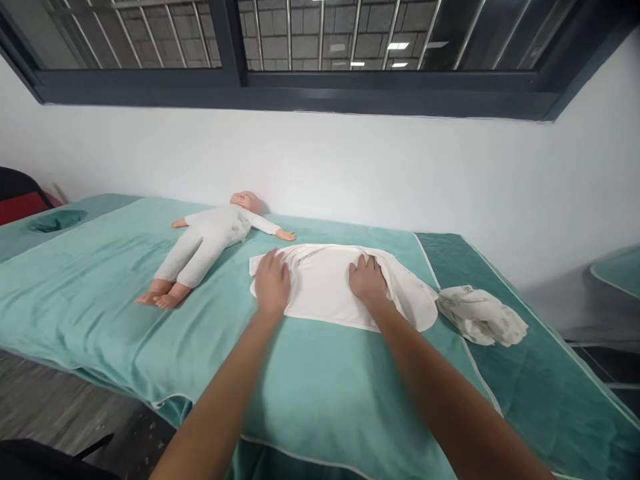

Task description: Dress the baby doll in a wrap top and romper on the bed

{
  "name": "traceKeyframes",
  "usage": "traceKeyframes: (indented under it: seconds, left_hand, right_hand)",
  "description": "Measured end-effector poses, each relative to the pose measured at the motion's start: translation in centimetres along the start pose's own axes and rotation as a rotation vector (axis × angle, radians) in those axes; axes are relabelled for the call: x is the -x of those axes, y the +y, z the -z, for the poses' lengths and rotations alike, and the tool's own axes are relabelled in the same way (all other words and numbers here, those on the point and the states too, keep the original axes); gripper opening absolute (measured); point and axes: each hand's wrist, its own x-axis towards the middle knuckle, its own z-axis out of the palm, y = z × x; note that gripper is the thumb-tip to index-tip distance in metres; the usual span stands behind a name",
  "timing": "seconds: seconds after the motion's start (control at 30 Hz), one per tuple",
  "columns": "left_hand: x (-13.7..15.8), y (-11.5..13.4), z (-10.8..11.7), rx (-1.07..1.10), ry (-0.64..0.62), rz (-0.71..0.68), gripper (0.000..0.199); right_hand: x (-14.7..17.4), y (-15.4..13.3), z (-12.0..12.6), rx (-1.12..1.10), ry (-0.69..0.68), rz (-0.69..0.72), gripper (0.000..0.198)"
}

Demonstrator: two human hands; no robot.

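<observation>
A white garment point(320, 287), small like baby clothing, lies spread on the green bed cover, its top edge partly folded over. My left hand point(273, 281) rests on its left end, fingers lying on the cloth. Over toward the garment's right side, my right hand point(369, 276) presses on the fabric with fingers apart, the tips beside a raised fold. Neither hand lifts the cloth. A baby doll point(213, 233) in a white bodysuit lies on its back to the left, one arm stretched toward the garment. Right of the garment sits a crumpled white printed cloth point(480, 315).
The bed's green cover point(100, 287) has a darker green section point(555, 387) at the right. A white wall point(350, 173) with a dark-framed barred window point(320, 90) stands behind. A black and red item point(23, 197) is at the far left.
</observation>
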Motion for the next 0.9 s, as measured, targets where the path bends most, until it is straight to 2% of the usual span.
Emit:
traceKeyframes:
  seconds: [0.07,0.13,0.23,0.37,0.5,0.67,0.77,0.9]
  left_hand:
    - [-0.1,-2.8,1.4,-0.054,0.048,0.198,0.040]
    - [-0.3,-4.7,2.3,-0.061,0.018,0.370,0.044]
    - [-0.6,-5.6,2.7,-0.043,-0.070,0.477,0.044]
    - [-1.3,-5.8,2.1,0.107,-0.088,0.509,0.032]
    - [-2.3,-6.8,1.6,0.203,-0.021,0.508,0.030]
    - [-2.7,-7.5,1.4,0.234,0.077,0.461,0.034]
    - [-2.5,-7.2,1.5,0.241,0.092,0.423,0.037]
    - [-2.0,-6.6,1.8,0.191,0.179,0.386,0.037]
  right_hand:
    - [0.5,-0.2,-0.1,0.018,-0.003,0.014,0.065]
    - [1.0,-0.4,-0.2,0.034,-0.010,0.040,0.066]
    - [1.6,-0.7,-0.3,0.050,-0.024,0.091,0.067]
    - [2.3,-1.3,-0.3,0.060,-0.051,0.170,0.068]
    - [2.5,-2.7,-0.2,0.053,-0.075,0.265,0.068]
    - [1.8,-6.4,-0.6,0.020,-0.128,0.346,0.065]
    - [1.3,-9.1,-1.1,-0.020,-0.110,0.399,0.061]
    - [1.2,-11.6,-1.2,-0.049,-0.107,0.445,0.057]
